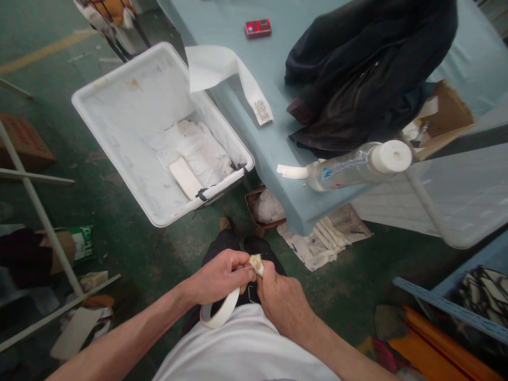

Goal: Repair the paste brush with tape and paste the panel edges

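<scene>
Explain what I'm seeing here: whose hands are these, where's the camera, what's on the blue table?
No machine here: a person wears one camera on the head, looking down at their own bare hands. The left hand and right hand both pinch a white strip with a bristly tip, above the lap. The blue table ahead carries a dark garment, a small red box, a clear bottle and a similar strip. Beside it stands a white tub holding white cloth.
</scene>
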`<control>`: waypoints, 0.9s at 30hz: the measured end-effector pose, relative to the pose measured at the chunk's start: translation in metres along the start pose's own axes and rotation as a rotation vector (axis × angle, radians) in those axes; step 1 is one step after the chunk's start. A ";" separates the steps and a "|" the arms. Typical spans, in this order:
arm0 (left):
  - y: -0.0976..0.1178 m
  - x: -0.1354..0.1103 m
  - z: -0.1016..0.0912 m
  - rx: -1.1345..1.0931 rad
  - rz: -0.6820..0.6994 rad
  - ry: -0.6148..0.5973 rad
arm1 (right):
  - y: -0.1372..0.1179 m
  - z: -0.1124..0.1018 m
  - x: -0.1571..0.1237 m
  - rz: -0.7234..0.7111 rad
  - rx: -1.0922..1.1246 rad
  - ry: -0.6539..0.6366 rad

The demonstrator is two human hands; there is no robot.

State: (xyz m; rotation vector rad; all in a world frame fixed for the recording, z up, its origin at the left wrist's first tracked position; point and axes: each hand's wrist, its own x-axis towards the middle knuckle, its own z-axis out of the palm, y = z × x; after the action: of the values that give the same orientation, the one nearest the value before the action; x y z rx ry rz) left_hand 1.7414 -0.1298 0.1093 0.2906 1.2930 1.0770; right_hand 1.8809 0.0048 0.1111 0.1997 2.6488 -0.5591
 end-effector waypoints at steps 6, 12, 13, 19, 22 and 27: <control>0.016 -0.016 0.022 -0.193 0.003 -0.357 | 0.001 0.003 0.010 0.150 0.059 -0.231; -0.008 -0.032 0.023 -0.402 0.056 -0.005 | 0.021 -0.002 0.005 0.238 0.647 0.012; -0.014 -0.032 0.020 -0.424 0.062 0.012 | 0.024 -0.006 0.005 0.256 0.843 0.055; -0.014 -0.017 0.008 -0.501 0.122 0.010 | 0.023 -0.033 0.018 0.187 1.618 -0.012; 0.004 -0.011 0.001 -0.455 0.190 0.045 | 0.017 -0.040 0.017 0.199 1.833 -0.075; 0.037 -0.015 -0.007 -0.362 0.228 0.077 | 0.003 -0.047 0.008 0.195 2.089 -0.192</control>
State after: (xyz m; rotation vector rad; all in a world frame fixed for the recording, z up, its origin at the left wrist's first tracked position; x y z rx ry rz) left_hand 1.7195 -0.1247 0.1432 0.1250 1.1232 1.5042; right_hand 1.8565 0.0277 0.1454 0.8079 0.7988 -2.6376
